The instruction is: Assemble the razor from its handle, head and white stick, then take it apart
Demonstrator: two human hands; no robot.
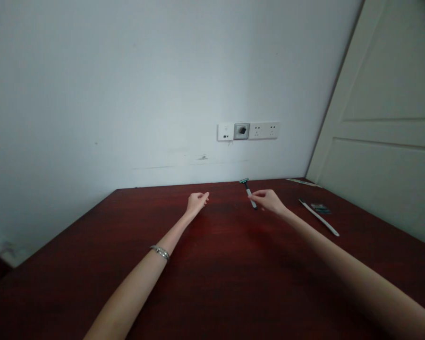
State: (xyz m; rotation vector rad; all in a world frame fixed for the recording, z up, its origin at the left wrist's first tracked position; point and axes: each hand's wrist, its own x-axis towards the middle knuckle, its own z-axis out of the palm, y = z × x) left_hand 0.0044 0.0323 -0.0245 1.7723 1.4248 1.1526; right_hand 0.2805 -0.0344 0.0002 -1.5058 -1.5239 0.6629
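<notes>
A safety razor (249, 191) with a light grey handle and a dark green head is pinched between the thumb and fingers of my right hand (267, 200). Its head points toward the wall, and the handle's dark end points back toward me. Off to the left, my left hand (197, 202) is loosely curled closed above the table, with no object showing in it. A metal bracelet (160, 252) circles the left wrist area. To the right of my right hand, a long, thin white strip-like object (320, 218) with a dark tip lies on the table.
The dark red table (212, 283) meets a white wall (163, 94) bearing a row of sockets and switches (264, 131). A small flat clear packet (320, 208) and a thin pale strip (303, 182) lie at the right. A pale panelled door (382, 160) borders that side.
</notes>
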